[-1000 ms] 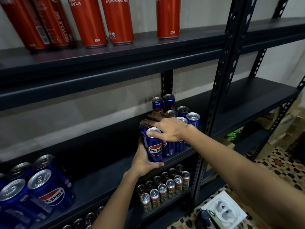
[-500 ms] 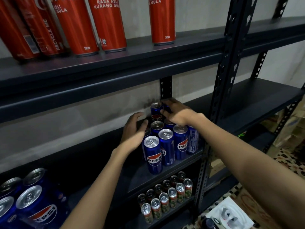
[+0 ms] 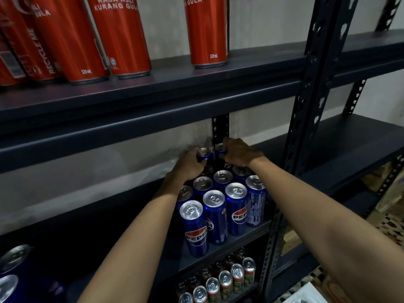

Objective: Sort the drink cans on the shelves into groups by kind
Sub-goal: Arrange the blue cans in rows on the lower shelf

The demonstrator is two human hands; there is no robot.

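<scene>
A: What sits at the far left?

B: Red cans [image 3: 72,38] stand on the top shelf [image 3: 153,99], and blue can tops [image 3: 13,256] show at the lower left edge of the middle shelf [image 3: 240,235].

A: And the left arm?

B: It reaches up and forward from the bottom of the frame over the middle shelf. The left hand [image 3: 188,167] is at the back of the Pepsi cans [image 3: 215,206], fingers curled round the rim of a rear can [image 3: 204,153].

A: The cluster itself?

B: Blue cans stand upright in close rows on the middle shelf, just left of the slotted upright post [image 3: 306,106].

A: The right arm?

B: It comes in from the lower right, stretched across the cluster. The right hand [image 3: 240,153] is knuckles up, fingers bent down over the neighbouring back can [image 3: 220,148], gripping its top. The two hands are just beside each other.

A: Below?

B: Green and red cans [image 3: 225,281] in rows on the lower shelf [image 3: 236,297].
</scene>
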